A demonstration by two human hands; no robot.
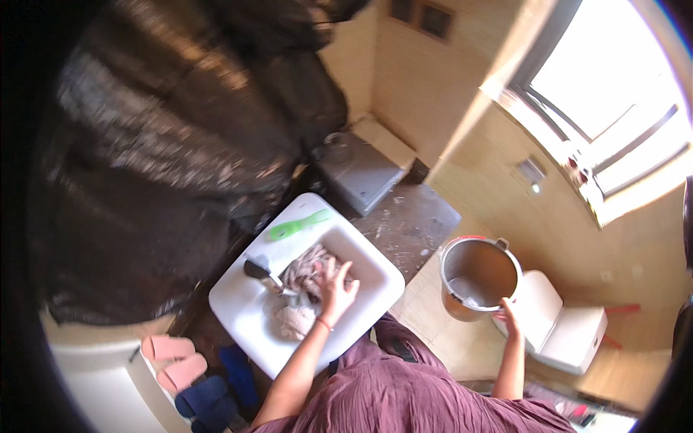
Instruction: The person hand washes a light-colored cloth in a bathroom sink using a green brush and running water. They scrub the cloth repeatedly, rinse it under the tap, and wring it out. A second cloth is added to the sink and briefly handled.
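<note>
A white washbasin (386, 285) stands in front of me, with a dark-topped tap (263, 271) on its left side. Wet-looking greyish-pink cloth (312, 261) lies bunched in the bowl, and a paler bundle (294, 322) sits nearer to me, below the spout. Over the bowl my left hand (336, 292) has its fingers spread, at or just above the cloth; contact cannot be made out. Out to the right, my right hand (508, 315) grips the rim of a grey bucket (469, 307). The bucket's mouth faces up and its inside looks wet.
A bright green brush-like item (297, 225) rests on the basin's far ledge. Beyond stands a grey box (364, 173); dark plastic sheeting (159, 159) hangs at the left. Pink slippers (180, 372) lie at lower left. A white chair (567, 328) stands right of the bucket, below an open window (599, 94).
</note>
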